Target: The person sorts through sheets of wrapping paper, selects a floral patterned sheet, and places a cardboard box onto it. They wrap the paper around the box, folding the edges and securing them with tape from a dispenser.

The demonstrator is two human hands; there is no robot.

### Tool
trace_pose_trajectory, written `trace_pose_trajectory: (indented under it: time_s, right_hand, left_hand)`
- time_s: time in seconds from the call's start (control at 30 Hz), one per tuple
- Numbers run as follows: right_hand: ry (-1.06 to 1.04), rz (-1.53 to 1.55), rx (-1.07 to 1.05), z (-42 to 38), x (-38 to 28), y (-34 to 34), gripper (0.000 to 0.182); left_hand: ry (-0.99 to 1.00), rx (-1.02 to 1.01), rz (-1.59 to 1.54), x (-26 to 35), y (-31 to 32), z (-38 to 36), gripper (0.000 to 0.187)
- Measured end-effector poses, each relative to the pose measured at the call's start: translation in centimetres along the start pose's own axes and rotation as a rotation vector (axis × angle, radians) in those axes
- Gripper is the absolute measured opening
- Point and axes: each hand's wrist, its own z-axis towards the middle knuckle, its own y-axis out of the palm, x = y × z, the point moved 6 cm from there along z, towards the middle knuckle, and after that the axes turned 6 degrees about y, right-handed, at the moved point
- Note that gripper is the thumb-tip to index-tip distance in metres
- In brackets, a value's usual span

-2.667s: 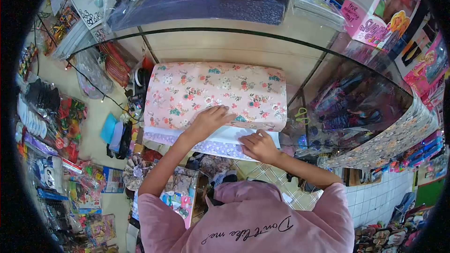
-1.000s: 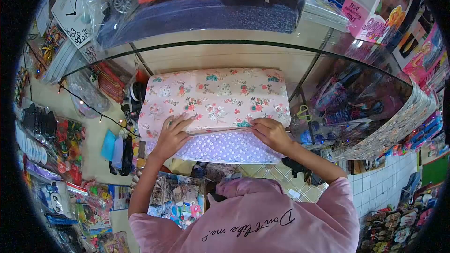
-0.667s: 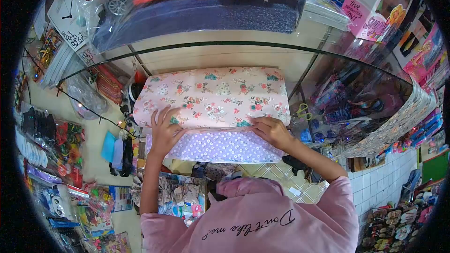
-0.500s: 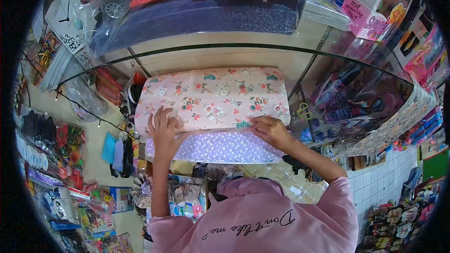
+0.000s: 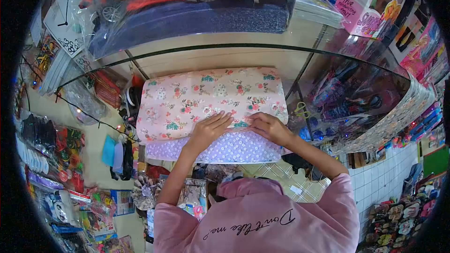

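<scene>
A pink floral sheet [image 5: 187,93] lies over a lilac sheet with small white flowers [image 5: 229,149], whose front strip shows below it. My left hand [image 5: 211,131] rests flat on the floral sheet near the middle of its front edge, fingers stretched out. Just to its right, my right hand [image 5: 272,129] has its fingers bent and pressed together at the same edge, pinching the floral sheet. The fingertips of both hands are close together. The undersides of the fingers are hidden.
A glass shelf edge [image 5: 234,46] runs across beyond the sheets, with a plastic-wrapped car picture [image 5: 187,14] on it. A pink box [image 5: 363,7] stands at the upper right. Packaged goods [image 5: 65,206] fill the left; a string of lights [image 5: 89,115] hangs there.
My left hand has moved right along the floral sheet's front edge, toward my right hand, and now lies flatter. My right hand has barely moved. The view has shifted slightly.
</scene>
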Motion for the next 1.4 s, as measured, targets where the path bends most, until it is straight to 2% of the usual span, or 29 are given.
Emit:
trace_pose_trajectory:
  time_s: [0.2, 0.37, 0.57, 0.67, 0.77, 0.87, 0.97, 1.07, 1.17, 1.4]
  right_hand:
    - [-0.085, -0.055, -0.054, -0.4, 0.4, -0.7, 0.029]
    - [-0.135, -0.043, -0.094, -0.9, 0.3, -0.7, 0.036]
    - [-0.203, -0.071, -0.052, -0.6, -0.2, -1.4, 0.028]
    - [-0.153, -0.018, -0.057, -1.0, 1.0, -0.9, 0.024]
    - [0.022, 0.183, -0.105, -0.4, 2.1, -0.6, 0.018]
    - [0.061, 0.273, -0.136, 0.2, 1.7, -1.4, 0.016]
    - [0.088, 0.263, -0.147, -0.1, 2.2, -0.9, 0.021]
    - [-0.004, 0.091, -0.051, -0.6, 1.4, -1.0, 0.028]
    - [-0.066, -0.086, -0.043, -0.8, -0.5, -1.0, 0.021]
    - [-0.060, -0.184, -0.069, -1.2, -0.8, -0.3, 0.019]
  left_hand:
    - [0.035, -0.032, -0.043, -0.2, -0.2, 0.1, 0.043]
    - [0.096, -0.101, 0.043, 0.2, -0.1, -0.3, 0.052]
    - [0.109, -0.128, 0.041, 0.1, 0.0, -0.5, 0.052]
    - [0.106, -0.128, 0.015, 0.1, -0.2, -0.4, 0.051]
    - [0.095, -0.137, -0.012, 0.0, -0.2, -0.3, 0.050]
    - [0.096, -0.157, -0.028, -0.3, -0.4, -0.5, 0.049]
    - [0.104, -0.171, 0.003, -0.4, -0.6, -0.7, 0.048]
    - [0.112, -0.156, 0.016, -0.1, -0.9, -1.4, 0.048]
    - [0.145, -0.132, 0.037, 0.5, -1.2, -2.0, 0.048]
    - [0.201, -0.079, 0.075, 1.2, -1.8, -2.1, 0.041]
